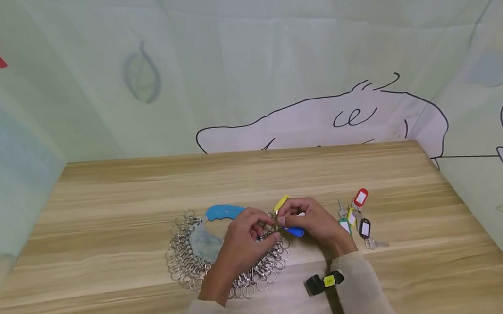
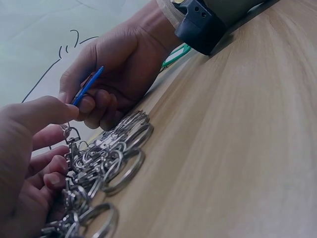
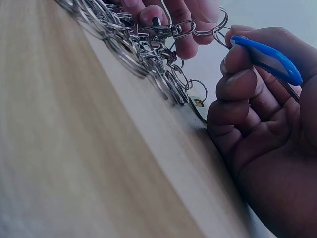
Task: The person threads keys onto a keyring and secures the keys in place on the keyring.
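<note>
A blue handle (image 1: 222,211) with a grey-blue curved plate (image 1: 204,242) lies on the table, fringed by many metal swivel clasps and split rings (image 1: 185,271). My left hand (image 1: 242,240) reaches over its right side. Its thumb and fingers pinch a split ring (image 3: 224,17) joined to a raised swivel clasp (image 3: 163,31). Close beside it, my right hand (image 1: 312,218) pinches a blue key tag (image 3: 277,62) by its edge, between thumb and curled fingers. The tag's small ring meets the split ring at the fingertips. A yellow key tag (image 1: 282,202) lies just behind the hands.
Right of my right hand lie several tagged keys: a red tag (image 1: 361,197), a green tag (image 1: 345,226), a black tag (image 1: 364,228), another yellow tag (image 1: 351,216) and loose-lying keys (image 1: 379,244). A printed cloth (image 1: 245,70) hangs behind the wooden table (image 1: 118,195).
</note>
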A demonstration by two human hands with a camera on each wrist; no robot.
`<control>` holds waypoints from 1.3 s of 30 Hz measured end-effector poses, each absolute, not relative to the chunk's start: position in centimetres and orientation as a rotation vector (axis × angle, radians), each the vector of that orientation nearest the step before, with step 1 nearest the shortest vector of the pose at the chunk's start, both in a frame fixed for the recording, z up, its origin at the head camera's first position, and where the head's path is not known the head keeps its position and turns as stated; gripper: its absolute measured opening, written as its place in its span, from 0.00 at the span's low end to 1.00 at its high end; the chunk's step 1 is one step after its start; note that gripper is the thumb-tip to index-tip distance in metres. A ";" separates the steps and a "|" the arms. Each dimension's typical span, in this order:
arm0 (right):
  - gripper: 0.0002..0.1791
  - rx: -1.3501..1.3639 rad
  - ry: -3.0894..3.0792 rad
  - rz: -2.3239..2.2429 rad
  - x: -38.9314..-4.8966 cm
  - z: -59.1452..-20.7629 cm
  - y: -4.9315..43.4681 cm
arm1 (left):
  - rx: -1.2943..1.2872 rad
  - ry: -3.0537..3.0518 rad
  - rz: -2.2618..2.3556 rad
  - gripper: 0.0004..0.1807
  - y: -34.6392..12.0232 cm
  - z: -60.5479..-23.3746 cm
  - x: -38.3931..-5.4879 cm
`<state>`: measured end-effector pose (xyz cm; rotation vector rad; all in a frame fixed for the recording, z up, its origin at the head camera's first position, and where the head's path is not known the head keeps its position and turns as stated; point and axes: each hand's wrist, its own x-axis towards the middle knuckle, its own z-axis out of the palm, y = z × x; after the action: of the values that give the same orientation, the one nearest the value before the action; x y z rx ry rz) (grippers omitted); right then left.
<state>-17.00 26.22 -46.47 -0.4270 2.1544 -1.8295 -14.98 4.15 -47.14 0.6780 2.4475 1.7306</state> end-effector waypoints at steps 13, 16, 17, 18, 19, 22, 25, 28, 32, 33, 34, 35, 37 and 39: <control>0.03 -0.421 2.163 -1.825 -17.0 -46.3 26.2 | 0.662 2.465 1.714 0.11 4.1 -47.0 -15.1; 0.03 -0.422 2.164 -1.828 -17.0 -46.3 26.3 | 0.677 2.466 1.713 0.11 4.2 -47.1 -15.1; 0.03 -0.423 2.164 -1.829 -17.0 -46.3 26.3 | 0.687 2.468 1.712 0.12 4.2 -47.0 -15.1; 0.03 -0.421 2.166 -1.828 -17.0 -46.4 26.3 | 0.697 2.469 1.713 0.12 4.2 -47.0 -15.1; 0.03 -0.419 2.166 -1.827 -17.0 -46.4 26.3 | 0.707 2.473 1.709 0.12 4.2 -47.0 -15.0; 0.03 -0.412 2.169 -1.820 -17.0 -46.5 26.3 | 0.748 2.496 1.690 0.13 4.2 -47.0 -15.1; 0.03 -0.401 2.173 -1.811 -17.0 -46.5 26.3 | 0.796 2.532 1.664 0.13 4.2 -47.0 -15.1; 0.03 -0.391 2.177 -1.802 -17.1 -46.4 26.2 | 0.848 2.575 1.646 0.13 4.2 -47.0 -15.1; 0.03 -0.382 2.177 -1.799 -17.1 -46.5 26.1 | 0.898 2.619 1.640 0.13 4.2 -47.0 -15.1; 0.03 -0.380 2.178 -1.798 -17.1 -46.5 26.1 | 0.904 2.628 1.639 0.14 4.2 -47.0 -15.1; 0.03 -0.381 2.179 -1.799 -17.1 -46.6 26.1 | 0.908 2.634 1.637 0.14 4.2 -47.0 -15.1; 0.03 -0.382 2.181 -1.800 -17.1 -46.6 26.1 | 0.911 2.639 1.633 0.14 4.2 -47.0 -15.1; 0.03 -0.386 2.180 -1.805 -17.1 -46.7 26.2 | 0.908 2.653 1.614 0.14 4.1 -47.0 -15.1; 0.03 -0.392 2.175 -1.813 -17.1 -46.8 26.2 | 0.909 2.662 1.599 0.13 4.1 -47.0 -15.1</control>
<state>-17.07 26.19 -46.75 -0.3920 2.1753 -1.8125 -15.12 4.11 -47.00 0.9092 2.6622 1.5987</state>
